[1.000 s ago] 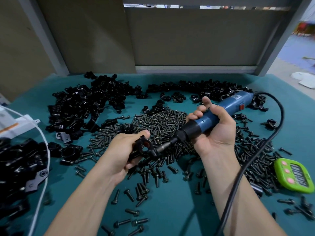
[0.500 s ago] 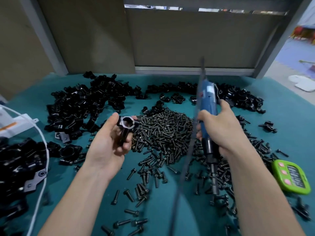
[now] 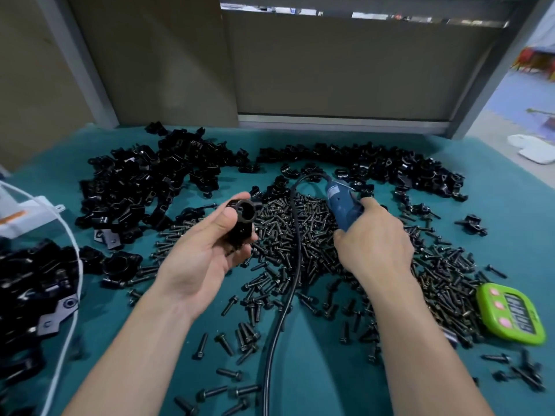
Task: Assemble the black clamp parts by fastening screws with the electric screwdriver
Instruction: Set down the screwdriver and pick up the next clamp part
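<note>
My left hand (image 3: pixel 207 250) holds a black clamp (image 3: pixel 242 222) between thumb and fingers, its round bore facing up toward me. My right hand (image 3: pixel 374 240) grips the blue electric screwdriver (image 3: pixel 342 202), which lies low over the pile of black screws (image 3: pixel 288 235) with its tip hidden under the hand. The screwdriver's black cord (image 3: pixel 295 265) loops from its rear end and runs down between my arms. Loose clamp parts (image 3: pixel 150 181) are heaped at the back left, and another row of clamp parts (image 3: pixel 390 166) stretches across the back right.
A green timer (image 3: pixel 510 315) lies at the right on the teal table (image 3: pixel 315 370). More black clamps (image 3: pixel 30 277) are piled at the left edge, crossed by a white cable (image 3: pixel 75 283). A white box (image 3: pixel 18 217) sits at far left. Scattered screws (image 3: pixel 240 334) lie near the front.
The screwdriver has left the clamp and swung from pointing down to lying low over the screw pile, cord now between my arms. My left hand lifted the clamp and turned its bore upward.
</note>
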Available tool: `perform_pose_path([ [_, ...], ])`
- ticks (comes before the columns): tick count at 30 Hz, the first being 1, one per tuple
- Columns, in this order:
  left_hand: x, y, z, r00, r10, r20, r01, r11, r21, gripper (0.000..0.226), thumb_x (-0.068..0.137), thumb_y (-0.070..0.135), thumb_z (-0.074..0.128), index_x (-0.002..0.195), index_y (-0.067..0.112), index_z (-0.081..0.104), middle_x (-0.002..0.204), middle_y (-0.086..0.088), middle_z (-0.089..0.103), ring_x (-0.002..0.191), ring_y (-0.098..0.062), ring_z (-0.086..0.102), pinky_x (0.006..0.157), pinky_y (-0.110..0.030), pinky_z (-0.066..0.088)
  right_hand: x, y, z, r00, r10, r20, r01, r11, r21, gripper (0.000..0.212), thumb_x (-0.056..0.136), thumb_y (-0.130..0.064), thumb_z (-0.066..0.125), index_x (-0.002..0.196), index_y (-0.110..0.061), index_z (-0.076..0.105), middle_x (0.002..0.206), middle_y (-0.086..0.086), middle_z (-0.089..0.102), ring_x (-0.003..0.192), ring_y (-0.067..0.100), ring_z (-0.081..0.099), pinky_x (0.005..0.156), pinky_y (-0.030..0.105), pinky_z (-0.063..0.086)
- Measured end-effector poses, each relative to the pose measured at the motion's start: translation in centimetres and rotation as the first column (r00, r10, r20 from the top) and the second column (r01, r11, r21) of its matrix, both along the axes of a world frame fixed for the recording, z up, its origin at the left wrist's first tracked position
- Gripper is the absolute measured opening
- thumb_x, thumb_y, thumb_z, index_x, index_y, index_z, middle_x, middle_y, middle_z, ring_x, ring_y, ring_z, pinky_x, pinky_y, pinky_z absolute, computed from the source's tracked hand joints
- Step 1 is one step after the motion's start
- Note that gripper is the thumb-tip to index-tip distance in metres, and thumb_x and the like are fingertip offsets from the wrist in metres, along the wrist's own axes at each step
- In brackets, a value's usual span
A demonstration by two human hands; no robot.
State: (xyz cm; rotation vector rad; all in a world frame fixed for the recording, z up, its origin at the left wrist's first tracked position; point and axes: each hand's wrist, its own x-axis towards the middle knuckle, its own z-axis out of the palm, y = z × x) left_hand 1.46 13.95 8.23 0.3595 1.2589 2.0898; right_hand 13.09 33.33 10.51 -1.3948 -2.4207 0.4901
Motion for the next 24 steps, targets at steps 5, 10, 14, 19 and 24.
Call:
perform_pose_path([
  [5,0.3,0.3,0.1,0.999,-0.030,0.040,0.033,0.996,-0.085,0.047,0.088,0.048,0.060,0.117,0.011,0.067,0.095,-0.010,0.075,0.074,-0.017,0.069,0.050,-0.020,0.053,0.8,-0.3,2.4,0.988,0.129,-0.090,-0.122,0.990,0.073,0.020,0.082,-0.009,0.071,0.086,-0.029,0.072,0.079,0.001,0.069,0.069,0.022,0.061,0.062,0.032,0.050],
  [10,0.5,0.3,0.3,0.997,-0.058,0.052,0.064,0.991,-0.117,0.056,0.095,0.057,0.049,0.125,0.011,0.061,0.101,-0.015,0.078,0.057,-0.012,0.058,0.042,-0.018,0.042,1.3,-2.6,1.5,0.927,0.333,0.174,-0.348,0.935,0.062,0.006,0.088,-0.020,0.075,0.088,-0.025,0.074,0.080,0.001,0.072,0.071,0.024,0.069,0.068,0.034,0.060],
  [14,0.5,0.4,0.2,0.996,-0.024,0.092,0.029,0.998,-0.058,0.048,0.110,0.047,0.034,0.121,0.005,0.056,0.097,-0.018,0.076,0.053,-0.013,0.050,0.040,-0.018,0.038,1.0,-3.3,0.5,0.886,0.387,0.257,-0.429,0.893,0.133,0.007,0.089,-0.021,0.074,0.092,-0.025,0.069,0.080,-0.003,0.070,0.078,0.023,0.067,0.072,0.029,0.046],
  [19,0.2,0.5,0.1,0.996,0.023,0.082,-0.021,0.999,-0.025,0.040,0.109,0.042,0.041,0.121,0.007,0.055,0.094,-0.012,0.074,0.056,-0.010,0.047,0.043,-0.018,0.034,0.9,-3.8,0.3,0.847,0.449,0.284,-0.498,0.858,0.129,0.016,0.088,-0.009,0.065,0.086,-0.025,0.065,0.077,-0.004,0.066,0.078,0.022,0.064,0.088,0.034,0.049],
  [24,0.4,0.8,-0.5,0.995,0.088,0.043,-0.083,0.991,-0.105,0.032,0.110,0.034,0.044,0.115,0.008,0.062,0.100,-0.016,0.077,0.060,-0.011,0.050,0.047,-0.020,0.037,1.2,-3.9,0.8,0.837,0.470,0.282,-0.508,0.858,0.076,0.015,0.088,-0.008,0.066,0.089,-0.022,0.069,0.082,-0.003,0.069,0.082,0.022,0.066,0.091,0.034,0.052],
])
